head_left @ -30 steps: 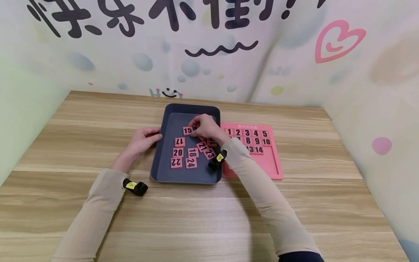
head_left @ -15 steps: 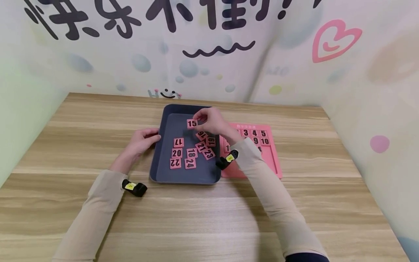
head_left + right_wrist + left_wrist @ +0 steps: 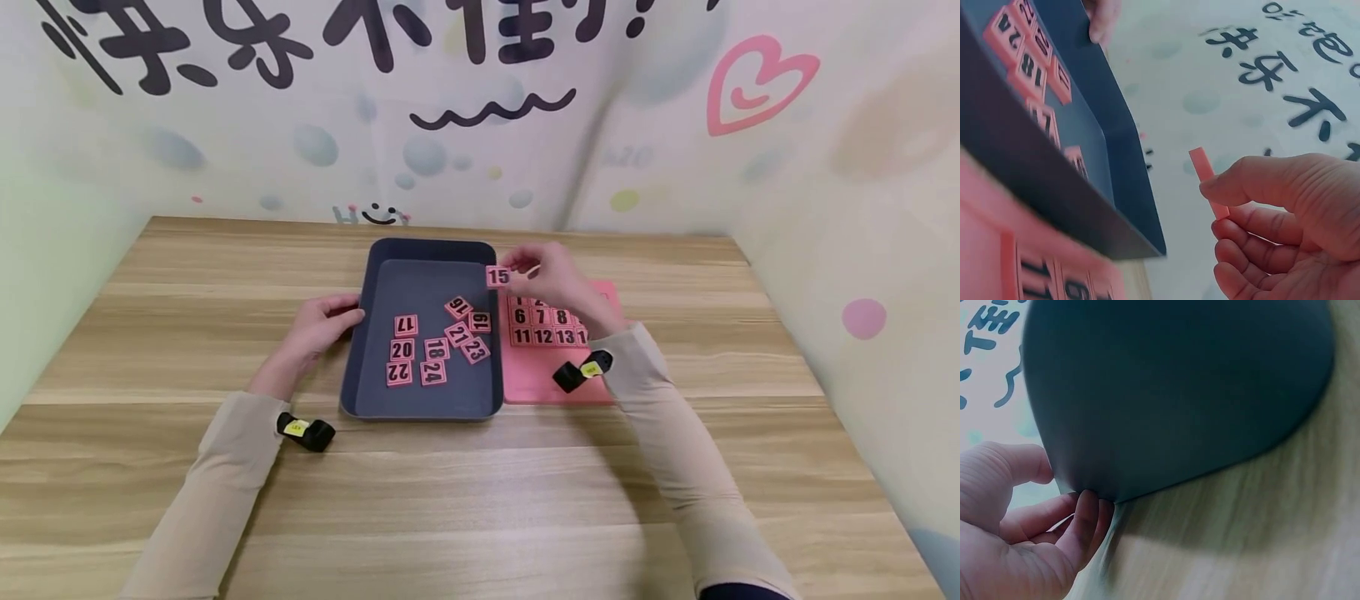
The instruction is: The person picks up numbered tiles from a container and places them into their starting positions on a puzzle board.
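Head and wrist views seemingly share tray [image 3: 423, 403]

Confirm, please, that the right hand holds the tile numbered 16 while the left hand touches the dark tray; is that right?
The number is wrong: the head view shows the right hand holding tile 15; tile 16 lies in the dark tray, which the left hand touches.
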Tool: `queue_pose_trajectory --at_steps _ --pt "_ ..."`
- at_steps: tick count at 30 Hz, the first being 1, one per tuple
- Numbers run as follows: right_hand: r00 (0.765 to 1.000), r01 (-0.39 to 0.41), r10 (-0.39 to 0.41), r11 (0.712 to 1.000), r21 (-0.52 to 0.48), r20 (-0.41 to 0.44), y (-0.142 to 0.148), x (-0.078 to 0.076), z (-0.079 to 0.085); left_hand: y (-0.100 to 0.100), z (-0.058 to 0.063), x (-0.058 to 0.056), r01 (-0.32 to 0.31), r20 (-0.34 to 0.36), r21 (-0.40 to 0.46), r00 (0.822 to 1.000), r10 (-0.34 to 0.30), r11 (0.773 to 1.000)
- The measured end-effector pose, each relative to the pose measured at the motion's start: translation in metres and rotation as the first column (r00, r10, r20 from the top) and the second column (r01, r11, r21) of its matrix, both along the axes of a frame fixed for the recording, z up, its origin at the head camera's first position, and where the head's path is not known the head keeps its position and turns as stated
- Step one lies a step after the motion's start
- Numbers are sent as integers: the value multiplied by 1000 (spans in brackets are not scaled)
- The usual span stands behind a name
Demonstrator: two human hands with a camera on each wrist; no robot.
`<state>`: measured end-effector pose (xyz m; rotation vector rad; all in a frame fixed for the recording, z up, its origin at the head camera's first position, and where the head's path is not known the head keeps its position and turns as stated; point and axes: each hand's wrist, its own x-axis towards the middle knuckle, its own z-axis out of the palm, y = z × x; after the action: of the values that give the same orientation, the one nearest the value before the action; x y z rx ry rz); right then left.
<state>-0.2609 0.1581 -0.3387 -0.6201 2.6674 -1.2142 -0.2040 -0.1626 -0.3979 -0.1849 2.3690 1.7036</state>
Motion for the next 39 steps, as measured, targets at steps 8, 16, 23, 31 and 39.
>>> queue_pose_trajectory --at_steps 8,16,23,31,39 --pt "996 85 -85 996 32 17 46 8 0 1 2 1 3 8 -7 1000 -3 1000" --pt "983 169 -173 984 62 68 91 20 -4 1 2 0 3 3 -16 1000 -3 1000" --pt "981 174 -181 980 97 71 119 31 -15 0 0 0 6 -4 -19 1000 -6 1000" --pt "977 169 -182 979 115 115 142 41 -32 0 1 1 10 10 -6 1000 -10 1000" --pt "983 119 -138 981 152 117 152 44 -48 0 1 0 10 11 -6 1000 -10 1000"
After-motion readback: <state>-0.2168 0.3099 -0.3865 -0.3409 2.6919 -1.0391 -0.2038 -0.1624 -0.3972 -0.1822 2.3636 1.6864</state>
